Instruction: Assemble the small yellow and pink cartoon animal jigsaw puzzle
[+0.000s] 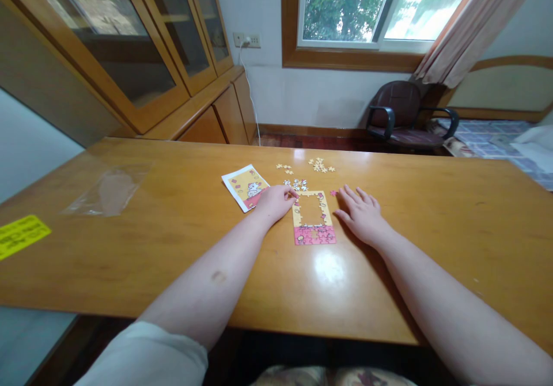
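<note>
A partly joined jigsaw puzzle point(314, 235) lies flat on the table, its yellow border around an open middle and its lower part pink. My left hand point(276, 204) is at the puzzle's upper left corner, thumb and fingertips pressed together; whatever is between them is too small to make out. My right hand point(362, 215) rests palm down right of the puzzle, fingers spread and holding nothing. Just beyond its fingertips is a loose pink puzzle piece point(333, 193). Partly behind my left hand lies a reference picture card point(242, 181) with a white cartoon figure on yellow and pink.
Loose white patterned pieces point(298, 185) lie above the puzzle, with yellow pieces point(320, 166) farther back. A clear plastic bag point(116, 191) and a yellow label point(22, 235) are on the left of the wooden table point(173, 248). Past the far edge stands an armchair point(401, 115).
</note>
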`<state>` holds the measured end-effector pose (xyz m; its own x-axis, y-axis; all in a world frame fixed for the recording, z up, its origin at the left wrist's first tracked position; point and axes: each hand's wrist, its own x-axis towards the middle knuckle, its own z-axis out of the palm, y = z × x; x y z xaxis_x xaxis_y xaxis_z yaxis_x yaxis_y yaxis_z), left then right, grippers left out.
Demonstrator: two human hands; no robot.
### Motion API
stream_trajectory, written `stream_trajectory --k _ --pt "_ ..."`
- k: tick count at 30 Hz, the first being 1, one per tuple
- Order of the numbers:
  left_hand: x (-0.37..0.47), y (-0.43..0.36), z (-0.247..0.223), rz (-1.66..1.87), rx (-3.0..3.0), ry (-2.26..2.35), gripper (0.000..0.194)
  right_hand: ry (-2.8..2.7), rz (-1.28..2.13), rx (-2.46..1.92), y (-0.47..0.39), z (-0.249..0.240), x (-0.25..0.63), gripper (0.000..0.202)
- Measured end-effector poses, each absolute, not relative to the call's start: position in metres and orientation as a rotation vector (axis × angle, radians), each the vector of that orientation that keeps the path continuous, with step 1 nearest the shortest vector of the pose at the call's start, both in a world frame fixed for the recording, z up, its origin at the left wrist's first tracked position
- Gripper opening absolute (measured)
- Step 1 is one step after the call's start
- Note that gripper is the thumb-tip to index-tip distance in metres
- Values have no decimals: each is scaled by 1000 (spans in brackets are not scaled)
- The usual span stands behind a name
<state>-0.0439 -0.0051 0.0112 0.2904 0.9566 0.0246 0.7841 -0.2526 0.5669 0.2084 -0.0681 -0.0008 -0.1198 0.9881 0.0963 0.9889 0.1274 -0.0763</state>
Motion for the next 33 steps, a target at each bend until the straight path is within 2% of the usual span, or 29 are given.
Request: stream_trajectory --k 3,6,11,18,25,29,33 --pt "-44 -6 12 510 2128 1551 18 -2346 61 -1903 -66 -5 210 53" --pt "-43 -6 12 499 2137 1556 18 -2270 53 -1876 -67 0 210 41" --pt "-43 -5 11 488 2149 1567 18 -1971 -73 -2003 -67 10 212 40" --pt "-44 -4 10 487 2148 1549 19 -2098 80 -2128 -68 13 209 23" --pt "-44 -5 12 485 2142 1556 19 -2175 40 -2167 -76 18 217 25" --pt "-44 -6 13 483 2135 1559 19 -2204 161 -2112 -77 20 218 24" --pt "-44 -6 12 484 2145 1556 19 -2108 304 -2015 -78 15 215 13"
